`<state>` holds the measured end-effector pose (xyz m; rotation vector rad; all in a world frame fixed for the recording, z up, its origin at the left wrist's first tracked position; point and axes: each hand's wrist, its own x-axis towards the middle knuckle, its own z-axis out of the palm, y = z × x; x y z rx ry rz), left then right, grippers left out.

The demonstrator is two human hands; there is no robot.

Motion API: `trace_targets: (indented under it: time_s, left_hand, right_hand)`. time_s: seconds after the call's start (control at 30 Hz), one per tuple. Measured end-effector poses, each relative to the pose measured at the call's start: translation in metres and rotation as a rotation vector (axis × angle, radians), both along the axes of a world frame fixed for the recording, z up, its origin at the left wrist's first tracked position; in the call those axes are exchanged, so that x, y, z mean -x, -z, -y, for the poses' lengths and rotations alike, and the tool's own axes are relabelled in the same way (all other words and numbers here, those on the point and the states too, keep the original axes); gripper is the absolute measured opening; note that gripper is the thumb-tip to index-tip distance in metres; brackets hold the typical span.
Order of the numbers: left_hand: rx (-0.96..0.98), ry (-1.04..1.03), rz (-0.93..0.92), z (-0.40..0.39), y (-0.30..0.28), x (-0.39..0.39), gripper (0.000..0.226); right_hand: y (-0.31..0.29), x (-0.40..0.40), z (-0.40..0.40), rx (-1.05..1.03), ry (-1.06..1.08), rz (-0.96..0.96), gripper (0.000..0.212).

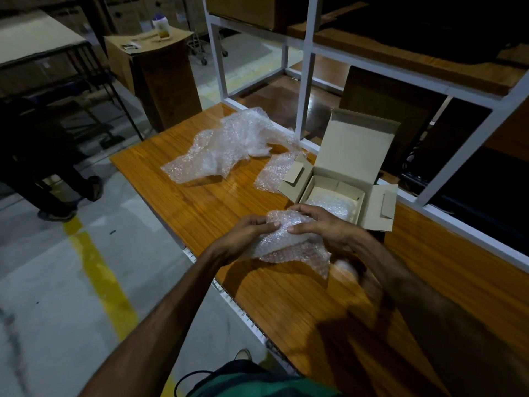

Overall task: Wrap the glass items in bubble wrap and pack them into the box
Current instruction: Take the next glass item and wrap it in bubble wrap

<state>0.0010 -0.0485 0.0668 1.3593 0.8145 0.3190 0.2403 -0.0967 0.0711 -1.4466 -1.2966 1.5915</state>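
Where the two forearms meet above the near part of the wooden table [286, 296], both hands close on a bubble-wrapped bundle [282, 236]. The left hand [246, 233] grips its left side, fingers curled under the wrap and the thumb pressed on top. The right hand [326, 224] grips the right side, fingers arched over the top and the thumb tip touching the wrap near the left thumb. What is inside the bundle cannot be told through the wrap. A loose tail of the same wrap hangs below the right palm and trails onto the table.

Just beyond the right fingertips stands a small cardboard box [380, 204], its lid upright and its side flaps spread. Inside it, directly past the right fingers, lies another bubble-wrapped piece [329, 203] against the near wall.

Further out from the left fingers, well apart from them, a small strip of bubble wrap [274, 170] lies touching the box's left flap, and a larger crumpled sheet of bubble wrap [237, 144] spreads toward the table's far edge.

Beyond the table rise the white posts of a shelf frame [305, 81]. Far off to the left stands a tall cardboard carton [160, 78] with a bottle [161, 27] on top, and a person's legs [60, 173] stand on the floor.
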Motion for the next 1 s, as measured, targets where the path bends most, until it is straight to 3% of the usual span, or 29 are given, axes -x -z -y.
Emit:
trace_targets:
  time_s: [0.1, 0.23, 0.3, 0.37, 0.53, 0.63, 0.77, 0.9, 1.0]
  left_hand:
    - [-0.107, -0.091, -0.056, 0.0, 0.008, -0.005, 0.048]
    - [-0.575, -0.344, -0.266, -0.003, 0.017, -0.012, 0.028]
    - [-0.781, -0.406, -0.218, 0.0, 0.019, -0.012, 0.02]
    - [-0.87, -0.326, -0.144, 0.005, 0.02, -0.012, 0.02]
    - [-0.605, -0.003, -0.119, 0.011, 0.015, -0.01, 0.062]
    - [-0.63, 0.051, -0.133, 0.008, 0.017, -0.012, 0.075]
    - [-0.597, 0.05, -0.104, 0.009, 0.014, -0.013, 0.067]
    - [-0.466, -0.088, 0.043, 0.011, 0.011, -0.013, 0.049]
    - [-0.426, -0.142, 0.078, 0.01, 0.01, -0.009, 0.048]
  right_hand:
    - [0.0, -0.001, -0.001, 0.017, -0.011, 0.054, 0.044]
    - [0.002, -0.005, -0.001, -0.011, -0.01, 0.142, 0.062]
    - [0.004, -0.006, -0.002, -0.023, 0.003, 0.175, 0.08]
    - [0.004, -0.007, -0.002, -0.033, -0.005, 0.17, 0.078]
    - [-0.007, -0.01, -0.005, -0.038, 0.014, 0.156, 0.068]
    - [-0.014, -0.008, -0.006, -0.071, -0.02, 0.218, 0.073]
    - [-0.017, 0.001, -0.005, -0.15, -0.096, 0.382, 0.069]
    - [-0.024, 0.005, 0.007, -0.209, 0.139, 0.361, 0.068]
    - [-0.028, 0.01, 0.02, -0.226, 0.223, 0.223, 0.038]
